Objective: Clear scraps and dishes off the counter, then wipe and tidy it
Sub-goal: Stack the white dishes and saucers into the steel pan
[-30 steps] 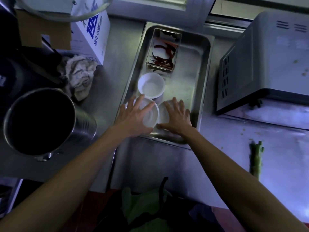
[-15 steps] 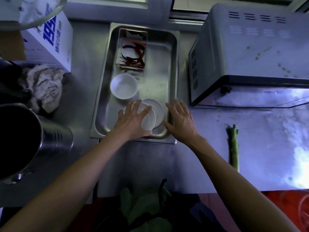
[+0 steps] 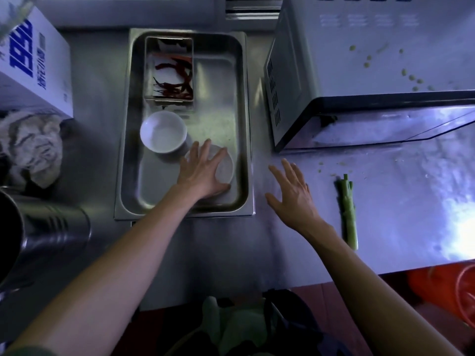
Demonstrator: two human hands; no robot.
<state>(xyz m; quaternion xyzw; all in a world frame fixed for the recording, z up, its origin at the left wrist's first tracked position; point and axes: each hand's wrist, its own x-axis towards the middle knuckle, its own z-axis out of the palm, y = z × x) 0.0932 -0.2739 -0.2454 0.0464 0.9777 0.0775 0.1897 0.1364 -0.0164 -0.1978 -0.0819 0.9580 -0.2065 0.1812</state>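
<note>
Microwave (image 3: 359,73) right of tray (image 3: 246,124), rag (image 3: 30,147) left, celery stalk (image 3: 348,214) near right hand (image 3: 293,199)

Both arms reach forward — left hand (image 3: 203,170) and right hand (image 3: 291,191) flat, fingers spread.

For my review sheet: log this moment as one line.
left hand: flat on small dish in steel tray | right hand: open over counter | celery: uncleared

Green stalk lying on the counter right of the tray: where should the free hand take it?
Pinch the green stalk near its middle, coming from above. It lies flat and lengthwise, away from the appliance, with bare counter on both sides. The right hand is nearest.
</note>
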